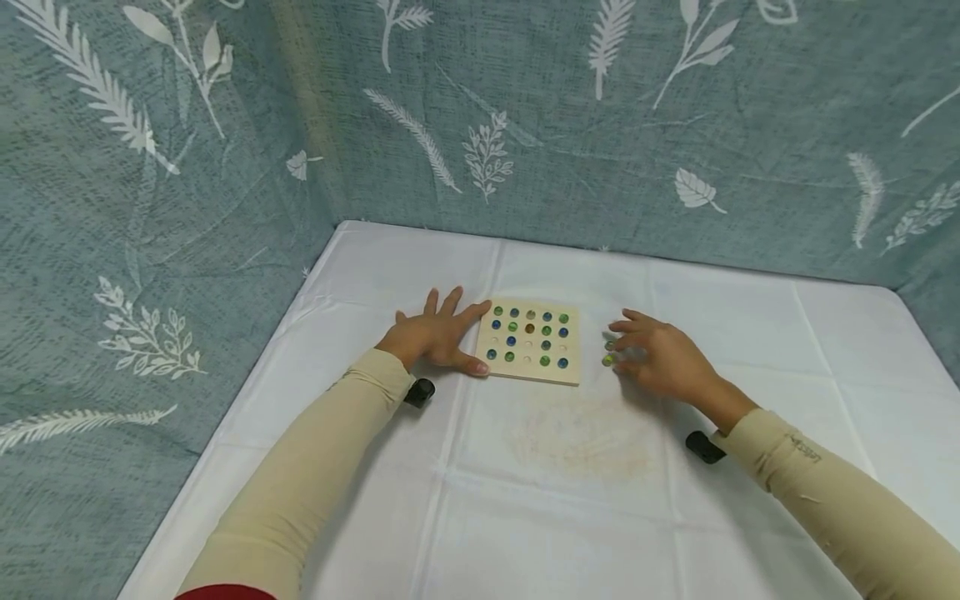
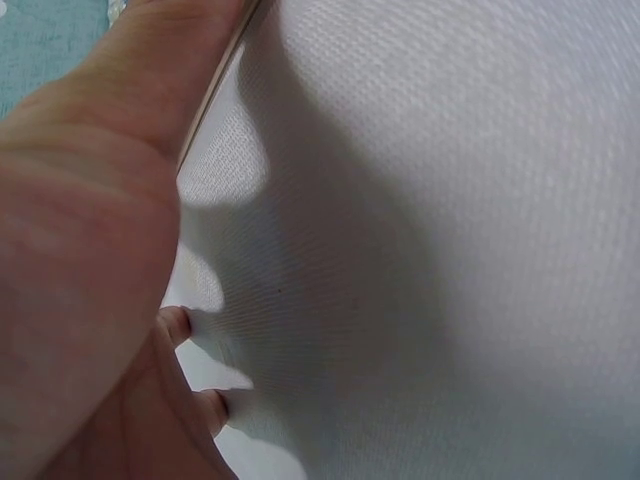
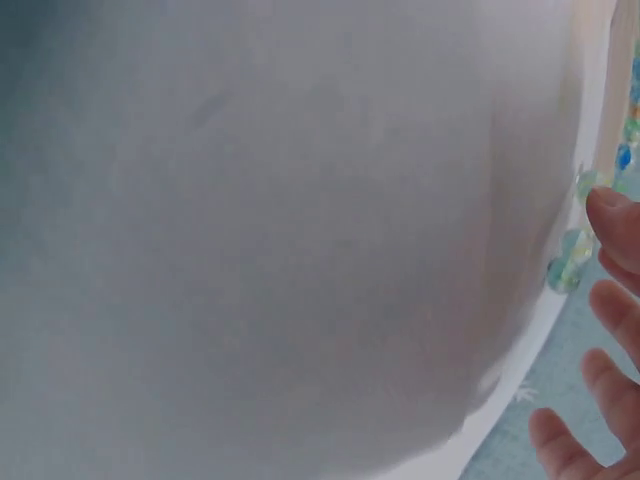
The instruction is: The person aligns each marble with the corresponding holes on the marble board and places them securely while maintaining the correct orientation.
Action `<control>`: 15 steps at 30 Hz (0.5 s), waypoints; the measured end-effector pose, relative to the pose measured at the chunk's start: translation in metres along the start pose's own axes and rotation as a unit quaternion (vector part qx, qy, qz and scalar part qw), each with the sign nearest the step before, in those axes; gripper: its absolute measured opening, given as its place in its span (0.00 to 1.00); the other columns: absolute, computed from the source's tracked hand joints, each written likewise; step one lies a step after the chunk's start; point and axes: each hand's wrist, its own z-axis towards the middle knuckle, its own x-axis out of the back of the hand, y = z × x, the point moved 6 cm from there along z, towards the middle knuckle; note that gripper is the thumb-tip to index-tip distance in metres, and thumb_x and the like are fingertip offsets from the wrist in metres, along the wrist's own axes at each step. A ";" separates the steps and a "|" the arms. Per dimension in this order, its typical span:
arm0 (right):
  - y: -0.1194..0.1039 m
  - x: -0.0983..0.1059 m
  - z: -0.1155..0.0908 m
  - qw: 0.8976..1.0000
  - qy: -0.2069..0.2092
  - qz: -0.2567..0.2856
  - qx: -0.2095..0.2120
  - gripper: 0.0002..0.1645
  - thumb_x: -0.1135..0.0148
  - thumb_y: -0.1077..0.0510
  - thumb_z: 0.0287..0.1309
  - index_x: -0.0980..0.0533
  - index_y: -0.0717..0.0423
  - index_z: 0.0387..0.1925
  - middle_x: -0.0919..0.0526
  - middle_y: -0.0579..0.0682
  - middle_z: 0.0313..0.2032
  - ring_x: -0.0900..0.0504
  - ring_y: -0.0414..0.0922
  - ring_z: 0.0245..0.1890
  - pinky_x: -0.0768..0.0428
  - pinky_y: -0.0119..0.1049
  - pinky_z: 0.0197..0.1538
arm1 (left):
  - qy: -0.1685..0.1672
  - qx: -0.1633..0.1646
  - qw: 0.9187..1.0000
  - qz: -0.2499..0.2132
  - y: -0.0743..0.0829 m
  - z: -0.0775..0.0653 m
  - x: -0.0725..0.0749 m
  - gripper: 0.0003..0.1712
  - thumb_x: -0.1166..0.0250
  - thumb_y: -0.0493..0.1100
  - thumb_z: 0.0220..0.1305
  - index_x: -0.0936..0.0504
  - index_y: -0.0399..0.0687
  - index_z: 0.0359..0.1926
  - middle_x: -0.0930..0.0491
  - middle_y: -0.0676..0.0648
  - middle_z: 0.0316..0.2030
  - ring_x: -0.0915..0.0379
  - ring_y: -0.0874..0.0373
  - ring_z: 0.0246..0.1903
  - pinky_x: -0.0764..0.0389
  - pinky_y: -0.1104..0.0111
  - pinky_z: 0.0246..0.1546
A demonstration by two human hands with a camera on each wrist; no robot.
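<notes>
A pale wooden board (image 1: 528, 375) lies on the white cloth, dotted with rows of green, blue and amber glass marbles in small round hollows. A few hollows hold no marble. My left hand (image 1: 438, 333) is spread flat at the board's left side, thumb and index fingertip at its edge. In the left wrist view, the palm and thumb side of the left hand (image 2: 90, 250) hide most of the board. To the right of the board, my right hand (image 1: 663, 358) hovers with parted, slightly bent fingers over loose green marbles (image 1: 607, 360). Several loose marbles (image 3: 565, 275) show beside the right fingertips (image 3: 610, 215).
A white tablecloth (image 1: 555, 517) covers the table, with fold creases and a faint brownish stain (image 1: 585, 437) in front of the board. Grey-green leaf-patterned fabric (image 1: 600, 150) hangs behind and to the left. Black wrist devices (image 1: 705, 447) sit under both cuffs.
</notes>
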 end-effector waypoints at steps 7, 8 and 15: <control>0.008 0.003 0.004 1.000 0.011 -0.007 -0.017 0.12 0.27 0.64 0.59 0.12 0.64 0.45 0.18 0.63 0.65 0.31 0.65 0.75 0.30 0.65 0.72 | 0.001 0.000 1.000 0.001 -0.002 0.001 -0.001 0.67 0.31 0.74 0.60 0.67 0.73 0.84 0.80 0.44 0.84 0.88 0.34 0.82 0.64 0.20 0.70; 0.009 0.004 0.005 1.000 0.012 -0.007 -0.018 0.12 0.27 0.64 0.59 0.12 0.65 0.45 0.18 0.63 0.65 0.31 0.65 0.75 0.30 0.65 0.72 | 0.001 0.001 1.000 0.000 -0.002 0.001 -0.001 0.67 0.31 0.74 0.60 0.67 0.73 0.84 0.80 0.45 0.84 0.88 0.35 0.82 0.64 0.20 0.70; 0.014 0.000 0.011 0.999 0.004 -0.019 -0.027 0.11 0.28 0.64 0.60 0.12 0.66 0.44 0.18 0.63 0.64 0.31 0.64 0.74 0.30 0.65 0.72 | 0.002 -0.001 1.000 0.000 -0.002 0.001 -0.001 0.67 0.31 0.74 0.60 0.67 0.73 0.84 0.80 0.45 0.84 0.88 0.35 0.82 0.64 0.20 0.70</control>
